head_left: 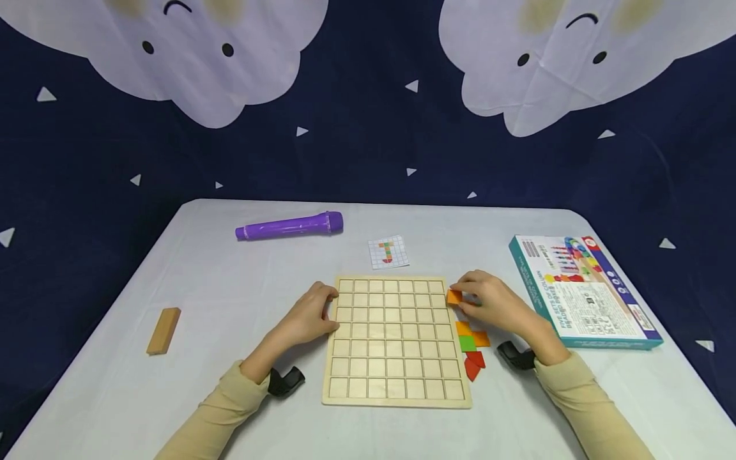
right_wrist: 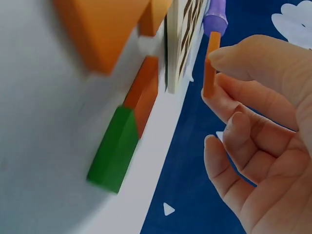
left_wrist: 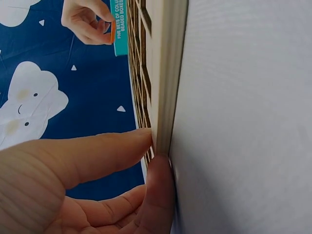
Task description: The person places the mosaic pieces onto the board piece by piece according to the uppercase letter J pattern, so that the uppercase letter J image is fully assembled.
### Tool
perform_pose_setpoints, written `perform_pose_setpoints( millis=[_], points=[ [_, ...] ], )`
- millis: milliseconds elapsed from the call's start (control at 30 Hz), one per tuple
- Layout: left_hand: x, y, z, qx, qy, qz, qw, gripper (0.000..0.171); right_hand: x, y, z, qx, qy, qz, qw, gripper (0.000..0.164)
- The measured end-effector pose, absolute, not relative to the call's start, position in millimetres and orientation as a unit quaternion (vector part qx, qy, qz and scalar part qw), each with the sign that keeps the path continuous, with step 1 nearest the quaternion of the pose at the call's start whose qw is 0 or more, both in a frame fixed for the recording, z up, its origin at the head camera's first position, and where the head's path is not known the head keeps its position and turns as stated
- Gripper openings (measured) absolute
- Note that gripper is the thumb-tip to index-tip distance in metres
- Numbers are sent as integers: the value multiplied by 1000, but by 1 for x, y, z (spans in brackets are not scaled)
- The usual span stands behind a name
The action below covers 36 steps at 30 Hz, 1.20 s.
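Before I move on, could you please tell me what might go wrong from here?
The right hand pinches the flat orange square tile, which might slip.
The left hand holds the pale wooden grid board by its edge; a tug could shift it.
Two small, flat red pieces lie loose beside the board; a nudge could scatter them.

A board [head_left: 392, 331] lies on the table [head_left: 92, 409] between the left hand [head_left: 307, 313] and right hand [head_left: 491, 299], loose tiles [head_left: 468, 344] just right of it, a box [head_left: 586, 294] farther right. Behind the board lies a card [head_left: 388, 252], a microphone [head_left: 289, 227] left of it; far left, a block [head_left: 163, 331].
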State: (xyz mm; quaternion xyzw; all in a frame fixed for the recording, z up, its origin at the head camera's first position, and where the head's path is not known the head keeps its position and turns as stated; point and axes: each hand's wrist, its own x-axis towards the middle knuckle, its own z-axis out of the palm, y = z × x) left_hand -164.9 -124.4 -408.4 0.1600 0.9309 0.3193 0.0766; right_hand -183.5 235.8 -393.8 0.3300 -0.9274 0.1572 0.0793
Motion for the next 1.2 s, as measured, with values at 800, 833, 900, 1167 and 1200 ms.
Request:
perform_pose_setpoints(
  millis=[800,833,900,1167,1200],
  points=[
    [-164,-128,-411,147,916,365,76,55,-200,172,-388,383,-910,151,43,24],
    [-164,-128,-412,147,915,368,75,54,-200,169,-387,386,-909,149,43,23],
    [-164,-129,-413,146,912,376,74,54,-201,164,-387,393,-906,149,43,22],
    [-165,-131,-418,158,901,398,65,54,-205,146,-388,415,-896,153,37,19],
    [-165,-131,-419,160,900,400,64,54,-205,144,-389,417,-895,152,36,18]
  ],
)
